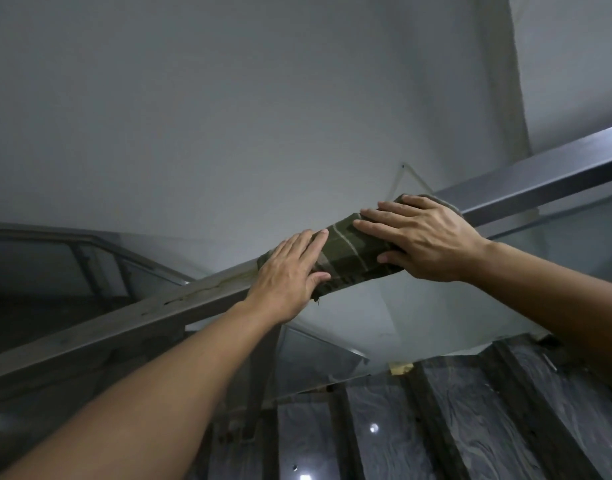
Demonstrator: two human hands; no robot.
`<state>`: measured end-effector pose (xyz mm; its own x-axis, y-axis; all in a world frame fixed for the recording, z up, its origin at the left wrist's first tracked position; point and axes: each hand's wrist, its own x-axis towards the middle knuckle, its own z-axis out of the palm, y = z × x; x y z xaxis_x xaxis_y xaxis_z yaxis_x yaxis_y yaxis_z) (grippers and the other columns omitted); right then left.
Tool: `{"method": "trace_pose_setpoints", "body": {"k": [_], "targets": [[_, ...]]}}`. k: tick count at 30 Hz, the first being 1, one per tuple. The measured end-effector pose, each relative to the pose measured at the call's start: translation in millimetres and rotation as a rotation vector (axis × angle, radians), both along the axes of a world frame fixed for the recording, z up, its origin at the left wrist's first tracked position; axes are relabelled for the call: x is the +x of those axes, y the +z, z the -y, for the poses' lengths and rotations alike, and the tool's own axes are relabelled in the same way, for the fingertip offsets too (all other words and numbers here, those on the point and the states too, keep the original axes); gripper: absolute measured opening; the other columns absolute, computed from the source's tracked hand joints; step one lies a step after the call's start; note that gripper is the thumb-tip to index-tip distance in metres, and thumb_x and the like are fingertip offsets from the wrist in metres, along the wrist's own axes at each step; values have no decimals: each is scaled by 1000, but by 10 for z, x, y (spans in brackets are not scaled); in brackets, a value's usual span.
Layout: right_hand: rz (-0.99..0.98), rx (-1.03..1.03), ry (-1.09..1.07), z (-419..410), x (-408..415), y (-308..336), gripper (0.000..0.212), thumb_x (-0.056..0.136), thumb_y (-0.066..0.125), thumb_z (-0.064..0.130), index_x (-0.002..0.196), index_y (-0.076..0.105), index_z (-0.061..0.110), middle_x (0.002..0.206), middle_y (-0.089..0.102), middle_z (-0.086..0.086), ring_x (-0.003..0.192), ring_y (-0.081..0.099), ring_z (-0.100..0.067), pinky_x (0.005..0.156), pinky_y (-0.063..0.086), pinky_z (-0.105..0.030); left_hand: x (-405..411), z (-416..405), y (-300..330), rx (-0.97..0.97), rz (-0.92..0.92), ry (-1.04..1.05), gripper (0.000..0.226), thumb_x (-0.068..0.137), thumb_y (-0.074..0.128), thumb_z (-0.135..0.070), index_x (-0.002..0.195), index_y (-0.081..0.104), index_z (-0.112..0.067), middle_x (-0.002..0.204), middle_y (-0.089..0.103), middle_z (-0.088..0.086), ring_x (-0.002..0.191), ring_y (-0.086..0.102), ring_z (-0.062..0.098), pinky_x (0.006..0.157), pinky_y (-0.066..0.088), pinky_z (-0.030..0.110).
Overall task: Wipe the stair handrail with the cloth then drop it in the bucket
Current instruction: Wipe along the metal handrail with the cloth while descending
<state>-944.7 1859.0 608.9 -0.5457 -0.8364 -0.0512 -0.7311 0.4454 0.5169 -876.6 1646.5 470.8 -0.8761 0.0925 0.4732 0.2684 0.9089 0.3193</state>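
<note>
A dark olive checked cloth (346, 251) is draped over the metal stair handrail (539, 174), which runs from lower left up to the right edge. My left hand (290, 275) lies flat on the lower end of the cloth, fingers together, thumb under its edge. My right hand (425, 237) presses on the upper end, fingers spread over the top and thumb curled beneath the rail. Both hands hold the cloth wrapped against the rail. No bucket is in view.
Glass panels (436, 317) hang below the handrail. Dark marble steps (384, 438) with glossy reflections lie at the bottom right. Another railing (100, 244) runs at the left, and a pale grey wall (263, 98) fills the upper part.
</note>
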Motion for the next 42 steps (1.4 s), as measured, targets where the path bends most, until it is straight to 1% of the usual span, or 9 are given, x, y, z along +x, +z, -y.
{"method": "trace_pose_setpoints", "body": {"k": [3, 7, 10, 14, 24, 30, 34, 38, 42], "targets": [[-21, -19, 7, 213, 92, -163, 65, 90, 29, 56, 146, 32, 23, 149, 42, -1, 134, 42, -25, 109, 32, -43, 85, 221, -166, -5, -16, -4, 68, 93, 49, -41, 149, 24, -11, 148, 38, 11, 137, 36, 28, 116, 28, 42], [-54, 1, 26, 595, 242, -434, 68, 87, 39, 57, 145, 33, 22, 148, 43, -2, 132, 44, -26, 107, 35, -44, 264, 572, -415, -3, -54, -3, 67, 93, 49, -39, 148, 24, -9, 146, 39, 10, 135, 37, 26, 115, 26, 37], [-46, 23, 20, 937, 356, -647, 70, 86, 40, 60, 146, 30, 25, 148, 43, -2, 131, 45, -26, 106, 37, -46, 400, 888, -619, -2, -42, 8, 69, 93, 48, -40, 149, 22, -10, 146, 39, 10, 134, 36, 26, 115, 25, 36], [-44, 46, 13, 1325, 493, -882, 69, 87, 43, 60, 147, 25, 30, 149, 40, -2, 131, 43, -27, 106, 35, -48, 554, 1235, -882, -5, -12, 20, 69, 94, 45, -43, 150, 18, -12, 145, 38, 7, 132, 36, 24, 115, 25, 37], [-63, 136, -32, 1963, 745, -1293, 73, 83, 22, 64, 146, 24, 26, 137, 48, -10, 120, 49, -33, 99, 39, -51, 763, 1796, -1315, 12, 49, 61, 70, 93, 47, -43, 150, 16, -16, 144, 36, 8, 132, 35, 24, 116, 24, 41], [-84, 127, -24, 2167, 818, -1481, 77, 81, 17, 66, 146, 23, 26, 136, 48, -13, 121, 48, -36, 99, 38, -52, 845, 1986, -1460, 0, 68, 75, 71, 93, 49, -41, 150, 15, -16, 144, 36, 10, 132, 35, 26, 116, 24, 41], [-69, 150, -34, 2403, 902, -1616, 80, 76, 17, 68, 145, 18, 27, 136, 47, -16, 121, 48, -38, 99, 39, -55, 961, 2162, -1544, 4, 104, 85, 72, 92, 51, -38, 150, 16, -14, 144, 37, 12, 132, 36, 27, 116, 26, 42], [-67, 147, -36, 2567, 967, -1721, 80, 75, 18, 67, 143, 21, 25, 132, 50, -19, 117, 50, -42, 96, 40, -57, 1002, 2306, -1645, 24, 117, 86, 73, 92, 52, -37, 151, 14, -14, 146, 35, 11, 134, 35, 26, 116, 25, 43], [-50, 137, -42, 2790, 1064, -1842, 82, 74, 13, 69, 143, 20, 26, 132, 50, -18, 116, 51, -40, 96, 41, -55, 1081, 2537, -1786, 26, 101, 84, 74, 91, 53, -36, 151, 14, -14, 147, 35, 11, 134, 34, 27, 117, 24, 43]]}}
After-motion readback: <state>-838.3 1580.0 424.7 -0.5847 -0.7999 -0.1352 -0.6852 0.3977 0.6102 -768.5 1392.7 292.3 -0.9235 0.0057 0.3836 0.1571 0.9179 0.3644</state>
